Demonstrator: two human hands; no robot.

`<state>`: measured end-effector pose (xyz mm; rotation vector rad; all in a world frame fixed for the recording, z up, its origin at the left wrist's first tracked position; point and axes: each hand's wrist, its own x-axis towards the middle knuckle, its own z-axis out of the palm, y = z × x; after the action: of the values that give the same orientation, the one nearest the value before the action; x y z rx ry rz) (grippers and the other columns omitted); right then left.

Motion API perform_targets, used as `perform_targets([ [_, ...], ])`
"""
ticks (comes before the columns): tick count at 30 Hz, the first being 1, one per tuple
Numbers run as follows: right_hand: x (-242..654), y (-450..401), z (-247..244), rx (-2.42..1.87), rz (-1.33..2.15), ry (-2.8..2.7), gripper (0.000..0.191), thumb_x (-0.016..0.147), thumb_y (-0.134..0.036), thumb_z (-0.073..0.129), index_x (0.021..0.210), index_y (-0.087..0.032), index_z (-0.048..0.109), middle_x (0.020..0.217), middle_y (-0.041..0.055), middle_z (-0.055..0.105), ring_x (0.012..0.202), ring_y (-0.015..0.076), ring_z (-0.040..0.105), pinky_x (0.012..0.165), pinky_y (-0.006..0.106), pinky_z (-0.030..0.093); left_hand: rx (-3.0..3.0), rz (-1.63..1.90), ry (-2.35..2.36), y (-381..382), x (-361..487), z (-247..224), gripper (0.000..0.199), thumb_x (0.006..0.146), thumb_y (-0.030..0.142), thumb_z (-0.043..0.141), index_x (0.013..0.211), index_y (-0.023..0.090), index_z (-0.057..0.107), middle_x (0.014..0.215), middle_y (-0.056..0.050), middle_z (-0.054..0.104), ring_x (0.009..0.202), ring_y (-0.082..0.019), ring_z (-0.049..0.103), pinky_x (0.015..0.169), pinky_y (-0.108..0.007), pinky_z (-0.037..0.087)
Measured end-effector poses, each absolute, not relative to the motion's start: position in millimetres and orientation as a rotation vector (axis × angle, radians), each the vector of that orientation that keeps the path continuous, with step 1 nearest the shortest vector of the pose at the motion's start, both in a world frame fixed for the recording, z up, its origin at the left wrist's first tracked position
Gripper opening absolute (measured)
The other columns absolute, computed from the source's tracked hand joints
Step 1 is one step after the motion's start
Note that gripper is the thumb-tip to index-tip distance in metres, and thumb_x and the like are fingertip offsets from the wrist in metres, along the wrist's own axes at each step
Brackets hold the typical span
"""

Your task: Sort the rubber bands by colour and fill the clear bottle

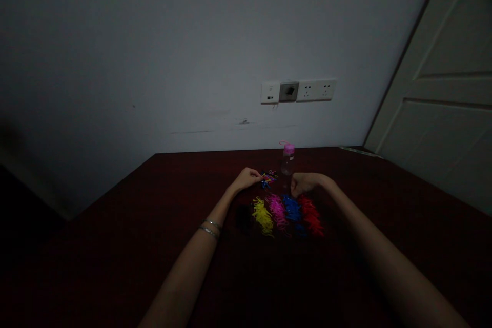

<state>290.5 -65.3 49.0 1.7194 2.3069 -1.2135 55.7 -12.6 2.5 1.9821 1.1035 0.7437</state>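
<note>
My left hand (247, 178) reaches to the near-left edge of a small mixed-colour heap (269, 178) of thin bands that look like rubber bands. Its fingertips are pinched together at the heap; what they hold is too small to tell. My right hand (303, 183) is closed, knuckles up, at the far end of a blue pile (292, 208), and its fingertips are partly hidden. Sorted by colour, a yellow pile (263, 217), a pink pile (277, 211) and a red pile (311, 216) lie side by side with the blue one. A dark pile (244, 217) sits left of the yellow.
Behind the heap stands a clear bottle (287, 164) with a pink lid and loop. The dark red table (161, 205) meets a pale wall with a socket panel (315, 90). A flat strip (359, 151) lies at the back right, near a panelled door (442, 113). The light is dim.
</note>
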Motion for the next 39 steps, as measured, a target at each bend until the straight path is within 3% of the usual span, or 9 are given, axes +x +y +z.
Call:
perform_targets([
  [9,298.3,-67.8,59.8,1.76,-1.303,2.433,0.021,0.056,-0.033,0.065,0.051,-0.013,0.061,0.045,-0.0016,0.05,0.043,0.0075,0.038,0.043,0.022,0.029,2.008,0.728,1.091,-13.6,54.8,4.1,0.027,0.066,0.034,0.06,0.071,0.008,0.068,0.053,0.0,0.052,0.049,-0.007,0.038,0.049,-0.019,0.028],
  [19,334.9,-49.0,18.9,2.36,-1.181,2.693,0.038,0.07,-0.05,0.05,0.064,-0.013,0.058,0.053,-0.0004,0.052,0.047,0.0089,0.042,0.045,0.022,0.03,1.892,0.801,1.114,-11.8,52.4,6.2,0.023,0.064,0.027,0.062,0.074,0.008,0.069,0.054,0.0,0.055,0.049,-0.007,0.04,0.049,-0.019,0.029],
  [28,349.9,-47.1,-14.0,2.654,-0.821,2.713,0.044,0.075,-0.053,0.043,0.063,-0.014,0.059,0.054,0.0014,0.054,0.051,0.0118,0.046,0.05,0.022,0.032,1.884,0.842,1.12,-7.4,50.2,1.7,0.017,0.062,0.02,0.062,0.072,0.008,0.067,0.058,-0.001,0.058,0.054,-0.008,0.045,0.052,-0.019,0.033],
  [33,348.2,-49.1,-15.1,2.723,-0.713,2.722,0.044,0.073,-0.054,0.044,0.06,-0.015,0.06,0.054,0.0025,0.057,0.051,0.013,0.049,0.051,0.023,0.033,1.909,0.747,1.051,-14.3,52.2,10.6,0.02,0.06,0.026,0.064,0.069,0.008,0.067,0.06,-0.001,0.058,0.056,-0.008,0.046,0.054,-0.02,0.034],
  [39,347.2,-50.5,-15.0,2.731,-0.622,2.76,0.043,0.071,-0.053,0.047,0.059,-0.015,0.063,0.054,0.0032,0.06,0.051,0.0143,0.051,0.052,0.024,0.034,2.054,0.5,1.069,-27.1,61.2,26.1,0.029,0.058,0.037,0.066,0.065,0.009,0.067,0.05,0.003,0.05,0.048,-0.006,0.037,0.048,-0.02,0.026],
])
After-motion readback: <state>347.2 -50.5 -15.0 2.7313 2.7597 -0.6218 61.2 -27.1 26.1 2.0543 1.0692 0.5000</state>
